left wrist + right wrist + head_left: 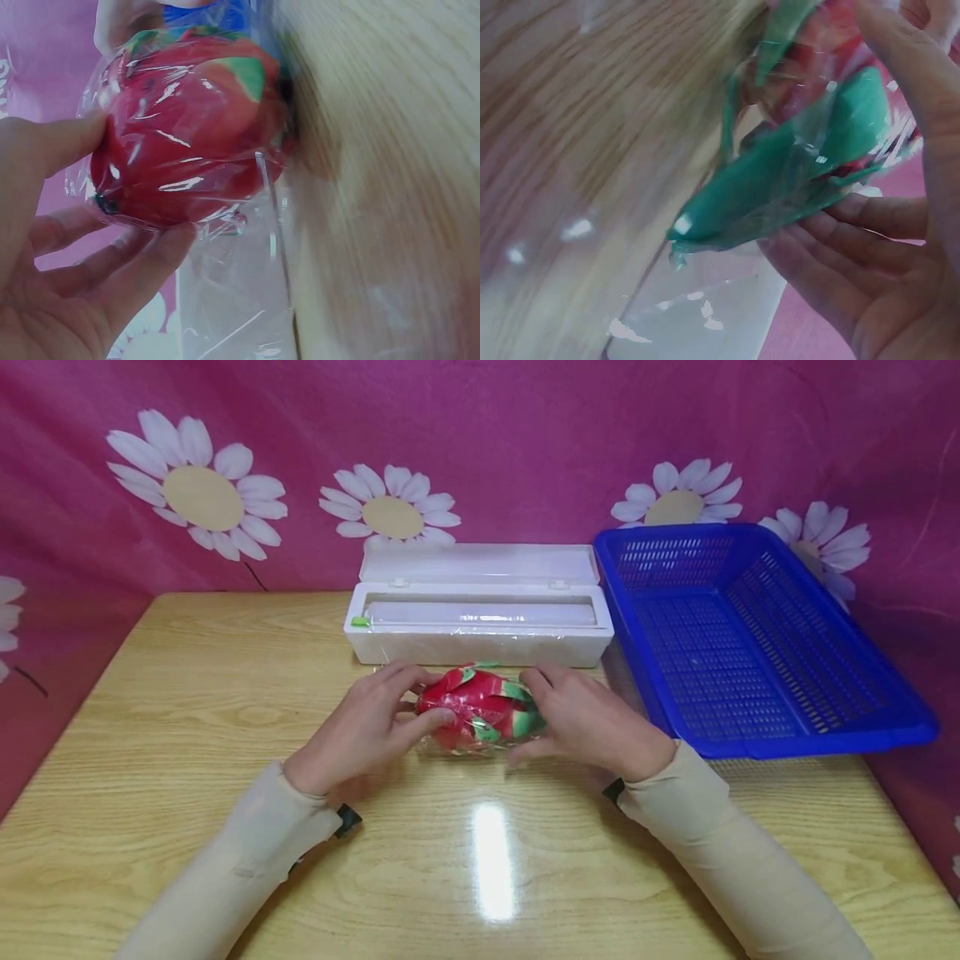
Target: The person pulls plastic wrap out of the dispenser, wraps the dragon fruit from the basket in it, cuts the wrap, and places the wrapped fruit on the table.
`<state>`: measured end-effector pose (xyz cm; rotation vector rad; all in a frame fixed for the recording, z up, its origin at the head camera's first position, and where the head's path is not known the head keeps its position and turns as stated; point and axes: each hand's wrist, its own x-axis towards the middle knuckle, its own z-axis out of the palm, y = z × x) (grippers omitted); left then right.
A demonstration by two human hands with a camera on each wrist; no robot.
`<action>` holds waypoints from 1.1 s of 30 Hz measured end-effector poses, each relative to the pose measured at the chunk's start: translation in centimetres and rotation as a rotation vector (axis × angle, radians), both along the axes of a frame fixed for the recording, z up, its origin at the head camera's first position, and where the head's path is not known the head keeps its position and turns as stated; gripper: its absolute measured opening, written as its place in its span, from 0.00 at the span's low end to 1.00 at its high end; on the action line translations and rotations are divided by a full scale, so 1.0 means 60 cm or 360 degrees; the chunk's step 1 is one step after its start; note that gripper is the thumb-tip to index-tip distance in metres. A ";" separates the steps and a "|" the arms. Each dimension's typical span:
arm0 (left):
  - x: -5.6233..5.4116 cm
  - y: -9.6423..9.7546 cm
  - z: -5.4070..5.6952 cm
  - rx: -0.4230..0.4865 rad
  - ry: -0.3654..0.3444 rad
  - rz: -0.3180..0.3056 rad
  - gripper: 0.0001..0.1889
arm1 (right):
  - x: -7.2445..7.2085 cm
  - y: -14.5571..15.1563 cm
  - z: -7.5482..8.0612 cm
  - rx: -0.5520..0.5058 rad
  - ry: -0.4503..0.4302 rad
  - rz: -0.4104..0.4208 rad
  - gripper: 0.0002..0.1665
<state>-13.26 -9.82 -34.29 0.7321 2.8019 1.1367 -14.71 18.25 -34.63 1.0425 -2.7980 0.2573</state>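
A red dragon fruit (480, 706) with green leaf tips lies on its side in clear cling film, just in front of the white box. My left hand (367, 722) holds its left end, thumb on the near side and fingers behind. In the left wrist view the film looks creased and shiny over the dragon fruit (187, 127). My right hand (592, 718) curls about the green right end, its fingers against the film-covered leaves (780, 180) in the right wrist view. That hand's thumb is on the near side; whether it presses the fruit is hard to tell.
Behind the fruit stands a white cling film box (480, 647), lid raised, with a film roll (480, 613) and a green slider (360, 622). To the right is a blue plastic basket (652, 677). A pink flowered cloth (525, 443) hangs behind the wooden table (187, 710).
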 end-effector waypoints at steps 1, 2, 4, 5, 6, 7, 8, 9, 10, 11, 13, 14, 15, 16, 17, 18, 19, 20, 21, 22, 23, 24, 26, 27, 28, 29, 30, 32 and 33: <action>-0.001 0.000 -0.001 0.0016 -0.0001 0.0001 0.27 | 0.000 -0.001 -0.001 0.0014 0.0022 0.0008 0.61; -0.001 0.000 -0.002 0.0031 -0.0005 0.0004 0.27 | 0.000 -0.003 -0.003 0.0028 0.0036 0.0006 0.64; -0.003 0.001 -0.003 0.0049 0.0002 0.0013 0.27 | -0.001 -0.007 -0.007 0.0056 0.0043 -0.0008 0.68; -0.003 0.001 -0.003 0.0051 0.0004 0.0025 0.27 | -0.002 -0.009 -0.009 0.0070 0.0038 -0.0019 0.69; -0.003 0.001 -0.004 0.0054 0.0009 0.0035 0.26 | -0.002 -0.011 -0.011 0.0086 0.0038 -0.0037 0.70; -0.004 0.001 -0.004 0.0056 0.0016 0.0043 0.26 | -0.003 -0.013 -0.014 0.0098 0.0046 -0.0047 0.69; -0.004 0.001 -0.005 0.0055 0.0020 0.0054 0.26 | -0.003 -0.015 -0.016 0.0103 0.0068 -0.0054 0.66; -0.004 0.001 -0.005 0.0051 0.0030 0.0064 0.26 | -0.003 -0.015 -0.019 0.0105 0.0102 -0.0052 0.62; -0.004 0.001 -0.005 0.0052 0.0035 0.0067 0.26 | -0.003 -0.016 -0.022 0.0116 0.0155 -0.0042 0.54; -0.004 0.001 -0.005 0.0053 0.0040 0.0069 0.26 | -0.004 -0.017 -0.025 0.0127 0.0210 -0.0029 0.46; -0.004 0.001 -0.006 0.0062 0.0047 0.0054 0.26 | -0.004 -0.017 -0.028 0.0128 0.0331 0.0001 0.31; -0.004 0.001 -0.006 0.0060 0.0049 0.0048 0.26 | -0.004 -0.016 -0.029 0.0127 0.0383 0.0016 0.24; -0.003 0.001 -0.006 0.0061 0.0052 0.0037 0.26 | -0.004 -0.015 -0.029 0.0127 0.0421 0.0031 0.20; -0.003 0.002 -0.005 0.0060 0.0055 0.0027 0.26 | -0.004 -0.015 -0.029 0.0129 0.0442 0.0045 0.17; -0.002 0.001 -0.005 0.0059 0.0060 0.0017 0.26 | -0.004 -0.014 -0.028 0.0123 0.0445 0.0058 0.17; -0.002 0.001 -0.004 0.0057 0.0060 0.0009 0.26 | -0.004 -0.013 -0.027 0.0121 0.0446 0.0070 0.18; -0.001 0.002 -0.004 0.0052 0.0060 0.0007 0.26 | -0.004 -0.013 -0.025 0.0125 0.0443 0.0084 0.20; -0.001 0.002 -0.003 0.0047 0.0061 0.0003 0.25 | -0.004 -0.012 -0.024 0.0130 0.0432 0.0095 0.23; 0.000 0.002 -0.002 0.0043 0.0060 0.0000 0.25 | -0.004 -0.011 -0.022 0.0136 0.0425 0.0107 0.26; 0.000 0.002 -0.001 0.0036 0.0060 0.0000 0.25 | -0.003 -0.010 -0.021 0.0142 0.0416 0.0117 0.29; 0.001 0.002 0.000 0.0031 0.0055 -0.0002 0.25 | -0.003 -0.010 -0.019 0.0148 0.0408 0.0126 0.31; 0.001 0.002 0.001 0.0028 0.0042 -0.0003 0.25 | -0.002 -0.009 -0.018 0.0153 0.0403 0.0135 0.31; 0.002 0.003 0.003 0.0011 0.0022 -0.0005 0.24 | -0.001 -0.008 -0.015 0.0160 0.0384 0.0143 0.32; 0.003 0.003 0.004 0.0002 0.0009 -0.0003 0.24 | 0.000 -0.008 -0.014 0.0165 0.0375 0.0147 0.32; 0.003 0.003 0.005 -0.0008 -0.0001 -0.0001 0.24 | 0.000 -0.008 -0.013 0.0168 0.0360 0.0148 0.32; 0.003 0.004 0.007 -0.0018 -0.0009 0.0000 0.24 | 0.001 -0.007 -0.012 0.0173 0.0348 0.0150 0.32; 0.004 0.004 0.008 -0.0028 -0.0015 0.0001 0.24 | 0.002 -0.007 -0.011 0.0179 0.0337 0.0153 0.33; 0.004 0.005 0.010 -0.0054 -0.0017 0.0010 0.24 | 0.003 -0.007 -0.008 0.0187 0.0312 0.0155 0.33; 0.004 0.005 0.011 -0.0064 -0.0017 0.0012 0.23 | 0.003 -0.007 -0.007 0.0193 0.0300 0.0155 0.33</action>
